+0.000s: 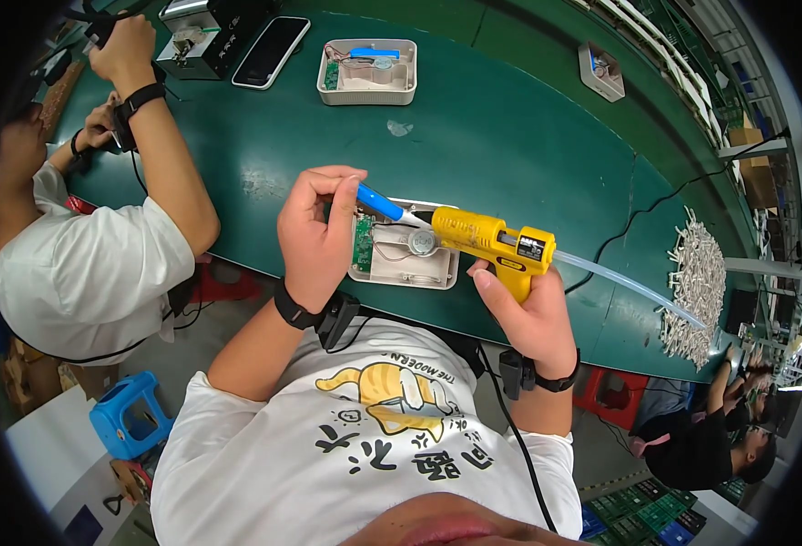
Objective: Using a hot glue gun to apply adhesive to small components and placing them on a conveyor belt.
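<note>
My left hand (314, 232) pinches a blue cylindrical battery (381, 202) with a whitish end, held above an open white plastic housing (365, 275). Inside that housing are a green circuit board (363, 238), thin wires and a round silvery disc (422, 241). My right hand (538, 314) is closed round the grip of a yellow hot glue gun (469, 229). Its dark nozzle points left, close to the battery's whitish end; whether they touch I cannot tell. A long translucent glue stick (629, 284) sticks out of the gun's back.
Farther off on the green table (510, 118) stand a second housing (367, 96) with a blue battery, a phone (272, 53) and a small bin (601, 73). A pile of small white pieces (694, 287) lies right. A black cable (642, 214) crosses the table. A co-worker (101, 264) sits left.
</note>
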Motion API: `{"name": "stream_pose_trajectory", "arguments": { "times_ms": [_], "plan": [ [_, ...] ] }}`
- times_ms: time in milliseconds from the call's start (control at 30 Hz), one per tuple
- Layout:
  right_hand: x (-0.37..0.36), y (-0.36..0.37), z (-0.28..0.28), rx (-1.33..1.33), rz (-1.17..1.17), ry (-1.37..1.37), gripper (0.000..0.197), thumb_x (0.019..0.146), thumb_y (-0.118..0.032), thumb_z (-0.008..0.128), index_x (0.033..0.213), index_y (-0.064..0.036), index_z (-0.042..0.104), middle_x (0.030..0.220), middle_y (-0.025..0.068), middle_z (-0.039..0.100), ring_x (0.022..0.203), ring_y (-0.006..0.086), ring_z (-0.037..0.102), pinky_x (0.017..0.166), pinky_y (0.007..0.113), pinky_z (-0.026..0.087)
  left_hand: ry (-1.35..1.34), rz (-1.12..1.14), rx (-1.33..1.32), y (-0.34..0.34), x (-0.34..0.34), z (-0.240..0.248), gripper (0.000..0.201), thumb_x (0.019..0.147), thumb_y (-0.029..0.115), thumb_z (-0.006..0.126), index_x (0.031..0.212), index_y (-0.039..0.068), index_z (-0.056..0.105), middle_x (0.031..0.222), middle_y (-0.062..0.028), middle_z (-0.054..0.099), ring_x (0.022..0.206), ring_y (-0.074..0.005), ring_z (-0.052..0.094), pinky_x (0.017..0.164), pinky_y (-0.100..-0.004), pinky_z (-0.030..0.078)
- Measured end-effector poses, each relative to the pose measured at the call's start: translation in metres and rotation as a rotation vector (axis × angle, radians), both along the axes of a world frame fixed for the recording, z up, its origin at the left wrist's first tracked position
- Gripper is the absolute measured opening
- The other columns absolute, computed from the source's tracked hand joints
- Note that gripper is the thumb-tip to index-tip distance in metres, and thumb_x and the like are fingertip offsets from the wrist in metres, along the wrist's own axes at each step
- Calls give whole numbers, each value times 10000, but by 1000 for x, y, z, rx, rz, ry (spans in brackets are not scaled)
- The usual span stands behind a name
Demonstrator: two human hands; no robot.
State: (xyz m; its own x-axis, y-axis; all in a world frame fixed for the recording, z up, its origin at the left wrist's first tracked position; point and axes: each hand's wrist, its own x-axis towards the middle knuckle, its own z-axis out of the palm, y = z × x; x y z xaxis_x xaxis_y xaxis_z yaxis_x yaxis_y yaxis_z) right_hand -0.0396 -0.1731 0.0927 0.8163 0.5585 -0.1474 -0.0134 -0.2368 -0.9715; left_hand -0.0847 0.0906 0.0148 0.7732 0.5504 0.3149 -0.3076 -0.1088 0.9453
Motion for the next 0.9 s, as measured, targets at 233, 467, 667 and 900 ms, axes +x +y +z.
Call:
{"name": "stream_pose_trajectory", "arguments": {
  "times_ms": [233,467,667,900],
  "plan": [
    [3,0,5,-55,-14,74,238,1029,-149,737,1191,19,696,1065,35,723,928,98,637,827,276,528,2,-49,44,8,-3,-3,59,1066,-1,662,1045,-29,614,1167,-140,741,909,-104,681,800,-255,574],
    [-3,3,1,-30,9,30,245,1029,-148,739,1202,20,691,1071,37,723,941,102,643,839,278,529,-24,30,-17,7,0,-1,61,1060,0,673,1047,-27,621,1150,-137,731,939,-113,694,812,-259,583],
    [1,6,-1,-31,15,-28,247,1029,-148,737,1206,17,685,1066,32,723,902,84,634,795,261,522,28,-10,-50,11,-1,2,32,1067,-6,659,1062,-13,628,1182,-149,720,933,-118,691,838,-264,576],
    [3,9,-2,32,-31,5,248,1034,-158,724,1213,9,686,1054,21,725,808,54,603,673,226,492,121,-59,504,25,-5,35,112,978,-35,735,1087,-15,715,1086,-122,732,841,-165,702,750,-294,565]
  ]
}}
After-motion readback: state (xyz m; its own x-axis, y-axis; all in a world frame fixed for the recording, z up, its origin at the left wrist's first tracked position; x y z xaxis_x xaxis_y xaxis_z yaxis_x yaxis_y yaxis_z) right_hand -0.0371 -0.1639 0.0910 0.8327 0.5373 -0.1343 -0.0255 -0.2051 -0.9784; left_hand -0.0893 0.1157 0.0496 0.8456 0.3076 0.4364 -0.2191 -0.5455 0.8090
